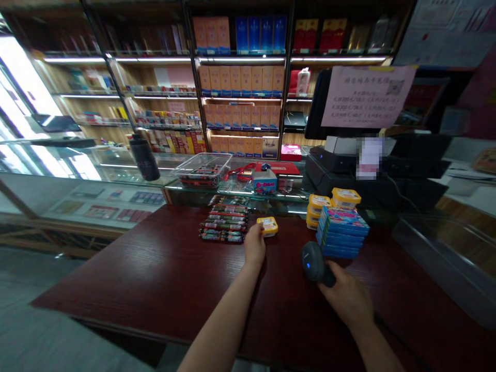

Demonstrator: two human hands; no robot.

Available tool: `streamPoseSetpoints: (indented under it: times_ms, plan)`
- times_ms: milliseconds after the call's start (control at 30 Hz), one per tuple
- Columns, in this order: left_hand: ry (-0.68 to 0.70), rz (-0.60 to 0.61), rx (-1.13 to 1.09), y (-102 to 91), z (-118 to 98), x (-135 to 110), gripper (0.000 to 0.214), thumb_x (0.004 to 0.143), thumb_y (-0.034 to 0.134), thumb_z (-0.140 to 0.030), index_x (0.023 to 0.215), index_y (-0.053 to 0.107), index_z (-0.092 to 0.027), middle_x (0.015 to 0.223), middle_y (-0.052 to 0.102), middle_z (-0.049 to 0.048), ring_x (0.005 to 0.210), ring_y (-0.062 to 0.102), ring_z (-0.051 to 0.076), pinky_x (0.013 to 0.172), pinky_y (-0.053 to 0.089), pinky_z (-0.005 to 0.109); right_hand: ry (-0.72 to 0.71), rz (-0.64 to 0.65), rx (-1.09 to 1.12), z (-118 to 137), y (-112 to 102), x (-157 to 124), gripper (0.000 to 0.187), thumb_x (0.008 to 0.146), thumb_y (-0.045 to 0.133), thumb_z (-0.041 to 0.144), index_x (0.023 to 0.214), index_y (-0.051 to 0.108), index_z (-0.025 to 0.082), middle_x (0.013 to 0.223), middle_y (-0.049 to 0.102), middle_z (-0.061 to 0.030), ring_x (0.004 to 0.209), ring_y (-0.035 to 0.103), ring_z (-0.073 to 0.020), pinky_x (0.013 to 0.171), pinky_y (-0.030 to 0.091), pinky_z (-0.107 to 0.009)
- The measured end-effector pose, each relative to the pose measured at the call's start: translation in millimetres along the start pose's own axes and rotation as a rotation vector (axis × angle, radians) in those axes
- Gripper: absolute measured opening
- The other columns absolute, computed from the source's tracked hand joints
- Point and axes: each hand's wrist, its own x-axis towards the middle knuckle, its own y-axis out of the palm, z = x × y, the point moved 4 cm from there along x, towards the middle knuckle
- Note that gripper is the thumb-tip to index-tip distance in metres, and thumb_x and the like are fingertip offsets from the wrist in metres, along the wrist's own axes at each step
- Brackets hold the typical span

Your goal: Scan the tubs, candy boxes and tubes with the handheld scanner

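**One tub in hand beside the scanner, the rest of the goods in their piles**

The stack of blue packets (341, 232) on the dark red table (155, 279) serves as the marker. To the left of it, the left hand (254, 244) has its fingers curled over the near edge of a single yellow tub (268, 226). Whether the tub rests on the table or is just raised cannot be told.

Just in front of the stack, the right hand (346, 297) is closed round the handle of a black scanner (313, 262). The scanner's head shows a blue light and is tilted up and to the left.

Judging from how things lie, only this one tub is set apart. More yellow tubs (320, 202) stand stacked against the stack's far left corner, and one sits on top of it. Further left of the stack, beyond the held tub, a pile of sausage sticks (225, 225) lies with no hand on it. Behind the stack stands a black till (349, 173), with a clear tray (203, 169) on the glass counter to the far left.
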Motion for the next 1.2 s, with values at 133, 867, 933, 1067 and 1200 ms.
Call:
streamPoseSetpoints:
  times_ms: [133, 867, 933, 1067, 1200]
  plan:
    - [0.064, 0.000, 0.328, -7.4, -18.1, -3.8, 0.022, 0.082, 0.050, -0.011, 0.095, 0.065, -0.020, 0.119, 0.060, 0.0093, 0.109, 0.054, 0.023, 0.095, 0.044, 0.039, 0.017, 0.042, 0.007, 2.2, 4.1, -3.4, 0.025, 0.084, 0.047, 0.033, 0.104, 0.060, 0.027, 0.097, 0.070, -0.0017, 0.083, 0.066, -0.0221, 0.066, 0.041, -0.032]
    - [0.253, 0.360, 0.539, 29.4, 0.0, 33.9, 0.045, 0.085, 0.040, -0.007, 0.128, 0.050, -0.013, 0.140, 0.043, 0.0208, 0.136, 0.033, 0.029, 0.107, 0.032, 0.047, 0.048, 0.100, 0.003, -4.7, 3.1, -2.2, 0.028, 0.085, 0.043, 0.034, 0.108, 0.059, 0.029, 0.098, 0.070, -0.0018, 0.087, 0.066, -0.0224, 0.067, 0.040, -0.032]
    - [0.240, 0.372, 0.548, 30.0, 3.9, 37.3, 0.048, 0.085, 0.041, -0.009, 0.133, 0.046, -0.013, 0.141, 0.042, 0.0208, 0.136, 0.032, 0.029, 0.108, 0.032, 0.045, 0.050, 0.104, -0.002, -5.1, 4.2, -2.5, 0.027, 0.085, 0.044, 0.034, 0.107, 0.058, 0.029, 0.097, 0.070, -0.0013, 0.085, 0.066, -0.0228, 0.066, 0.040, -0.032]
    - [0.206, 0.337, 0.571, 24.1, 14.1, 43.6, 0.049, 0.085, 0.045, -0.013, 0.135, 0.044, -0.008, 0.142, 0.039, 0.0238, 0.137, 0.030, 0.031, 0.108, 0.031, 0.045, 0.057, 0.088, -0.009, -6.0, 4.8, -2.4, 0.025, 0.085, 0.044, 0.034, 0.105, 0.059, 0.030, 0.098, 0.070, -0.0009, 0.084, 0.066, -0.0212, 0.065, 0.039, -0.031]
    - [0.219, 0.290, 0.558, 20.7, 20.1, 43.1, 0.052, 0.084, 0.050, -0.016, 0.135, 0.043, -0.011, 0.143, 0.039, 0.0222, 0.137, 0.029, 0.031, 0.109, 0.029, 0.045, 0.056, 0.143, 0.008, -7.5, 6.4, -0.8, 0.026, 0.085, 0.043, 0.034, 0.106, 0.059, 0.030, 0.099, 0.070, -0.0021, 0.087, 0.065, -0.0210, 0.066, 0.039, -0.031]
